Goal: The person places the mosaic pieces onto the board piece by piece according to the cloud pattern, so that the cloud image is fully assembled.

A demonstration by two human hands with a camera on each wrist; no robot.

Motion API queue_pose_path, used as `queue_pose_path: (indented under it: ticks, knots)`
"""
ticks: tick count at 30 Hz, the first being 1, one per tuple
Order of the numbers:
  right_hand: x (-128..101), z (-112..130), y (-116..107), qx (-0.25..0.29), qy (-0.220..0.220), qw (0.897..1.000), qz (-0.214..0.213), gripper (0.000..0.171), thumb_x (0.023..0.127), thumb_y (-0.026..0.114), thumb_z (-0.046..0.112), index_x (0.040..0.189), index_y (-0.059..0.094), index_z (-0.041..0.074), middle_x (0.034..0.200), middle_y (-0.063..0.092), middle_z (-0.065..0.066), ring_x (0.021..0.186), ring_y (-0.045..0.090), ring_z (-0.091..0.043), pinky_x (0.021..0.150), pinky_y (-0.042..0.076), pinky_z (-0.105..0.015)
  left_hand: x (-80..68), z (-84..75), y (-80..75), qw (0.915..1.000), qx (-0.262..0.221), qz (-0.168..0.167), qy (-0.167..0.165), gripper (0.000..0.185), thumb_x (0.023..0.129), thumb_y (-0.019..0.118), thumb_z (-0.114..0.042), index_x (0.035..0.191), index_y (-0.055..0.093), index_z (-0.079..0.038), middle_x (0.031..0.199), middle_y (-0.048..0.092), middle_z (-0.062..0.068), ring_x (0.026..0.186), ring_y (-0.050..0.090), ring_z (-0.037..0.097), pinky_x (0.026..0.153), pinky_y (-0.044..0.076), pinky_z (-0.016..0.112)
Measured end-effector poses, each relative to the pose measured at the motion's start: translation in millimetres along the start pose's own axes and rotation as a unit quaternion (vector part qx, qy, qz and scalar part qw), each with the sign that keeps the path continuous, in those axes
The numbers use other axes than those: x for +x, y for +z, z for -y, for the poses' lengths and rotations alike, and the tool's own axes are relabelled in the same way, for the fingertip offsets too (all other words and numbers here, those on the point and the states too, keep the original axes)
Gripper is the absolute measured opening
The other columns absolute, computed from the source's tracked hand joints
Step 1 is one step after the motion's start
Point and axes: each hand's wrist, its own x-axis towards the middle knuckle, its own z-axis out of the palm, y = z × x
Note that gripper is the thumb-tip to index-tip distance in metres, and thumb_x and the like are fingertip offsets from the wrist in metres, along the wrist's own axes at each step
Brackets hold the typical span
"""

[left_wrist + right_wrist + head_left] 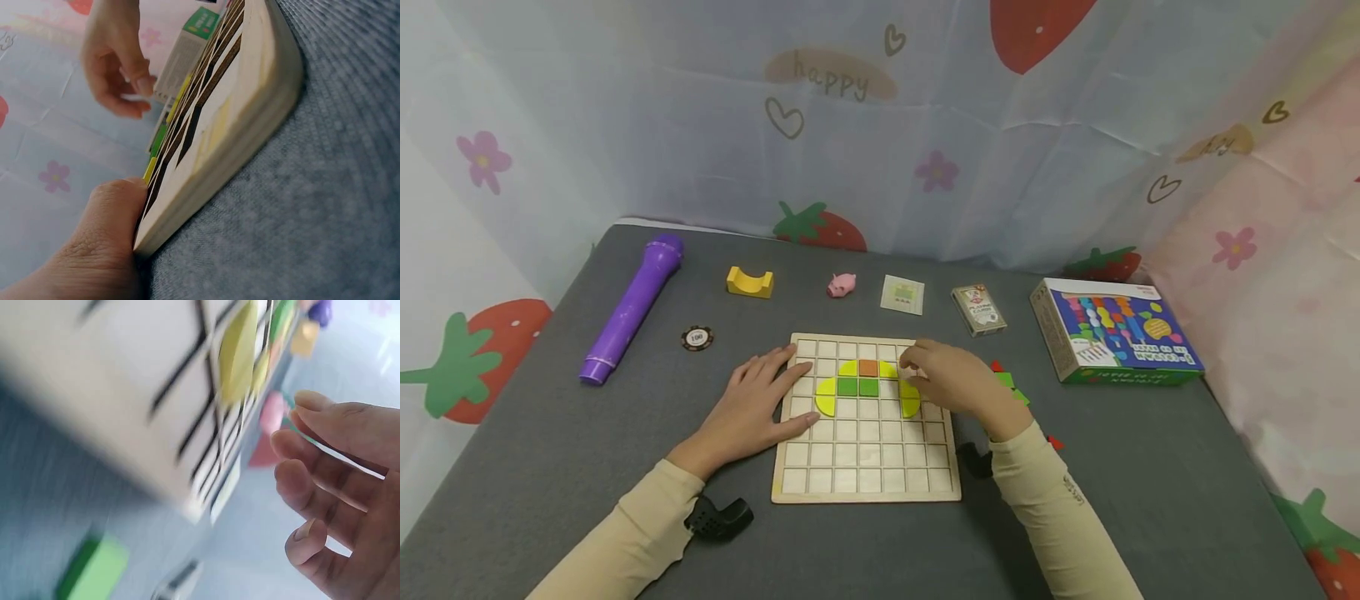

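Observation:
A wooden grid board (870, 457) lies flat on the table. Along its left edge my left hand (752, 408) rests with spread fingers, its thumb touching the board. Over the board's upper right squares hovers my right hand (958, 375), fingers loosely bent and nothing between them in the right wrist view. Two green squares (857, 387) sit in the grid below an orange square (868, 367). Yellow curved pieces (826, 397) flank them on both sides, one yellow piece (238, 356) showing close up in the right wrist view. My right hand partly covers the board's upper right corner.
Right of the board lie loose green pieces (1004, 380) and a red piece (1056, 442), partly behind my right arm. Farther back stand a purple microphone-shaped tube (632, 308), poker chip (697, 337), yellow block (749, 285), pink pig (842, 285), pattern card (902, 295), card deck (978, 309) and game box (1116, 329).

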Motion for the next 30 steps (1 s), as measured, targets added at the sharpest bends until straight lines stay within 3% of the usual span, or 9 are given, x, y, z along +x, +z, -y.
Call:
queue_pose_path:
  ticks: [10, 17, 21, 24, 30]
  knots:
    - [-39.8, -65.0, -8.1, -0.018, 0.122, 0.992, -0.019, 0.027, 0.093, 0.064, 0.018, 0.117, 0.063, 0.005, 0.108, 0.064, -0.012, 0.092, 0.064, -0.025, 0.077, 0.053, -0.043, -0.9, 1.9, 0.3, 1.0, -0.001, 0.003, -0.008, 0.074, 0.087, 0.058, -0.058, 0.146, 0.042, -0.017, 0.155, 0.027, 0.012, 0.141, 0.026, 0.035, 0.11, 0.019, 0.057]
    - [-60.0, -87.1, -1.4, -0.021, 0.189, 0.982, -0.024, 0.03, 0.091, 0.066, 0.022, 0.112, 0.064, 0.001, 0.103, 0.065, -0.014, 0.084, 0.064, -0.026, 0.071, 0.053, -0.044, -0.9, 2.7, 1.5, 0.9999, 0.001, 0.008, -0.01, 0.074, 0.087, 0.058, -0.059, 0.146, 0.041, -0.018, 0.156, 0.026, 0.012, 0.142, 0.025, 0.035, 0.109, 0.019, 0.058]
    - [-62.3, -93.9, 2.8, -0.008, 0.2, 0.98, -0.018, 0.025, 0.091, 0.067, 0.026, 0.098, 0.063, 0.002, 0.085, 0.06, -0.008, 0.069, 0.055, -0.02, 0.06, 0.045, -0.037, -0.8, 2.6, 1.4, 0.9999, 0.001, 0.008, -0.01, 0.074, 0.087, 0.057, -0.06, 0.146, 0.041, -0.018, 0.156, 0.026, 0.012, 0.142, 0.025, 0.034, 0.11, 0.018, 0.057]
    - [-61.6, -96.6, 5.3, 0.003, 0.196, 0.981, -0.013, 0.024, 0.091, 0.066, 0.027, 0.093, 0.061, 0.003, 0.08, 0.056, -0.007, 0.066, 0.049, -0.019, 0.058, 0.04, -0.034, -1.0, 2.5, 1.3, 0.9999, 0.002, 0.007, -0.01, 0.074, 0.087, 0.058, -0.059, 0.146, 0.042, -0.018, 0.156, 0.026, 0.012, 0.141, 0.025, 0.034, 0.109, 0.019, 0.057]
    - [-59.4, -97.6, 7.1, 0.012, 0.174, 0.985, 0.009, 0.033, 0.093, 0.063, 0.021, 0.115, 0.06, -0.004, 0.102, 0.06, -0.016, 0.089, 0.059, -0.028, 0.077, 0.05, -0.045, -1.2, 2.9, 1.8, 1.0, 0.002, 0.0, -0.006, 0.073, 0.086, 0.059, -0.058, 0.145, 0.043, -0.017, 0.155, 0.028, 0.012, 0.141, 0.027, 0.034, 0.109, 0.019, 0.058]
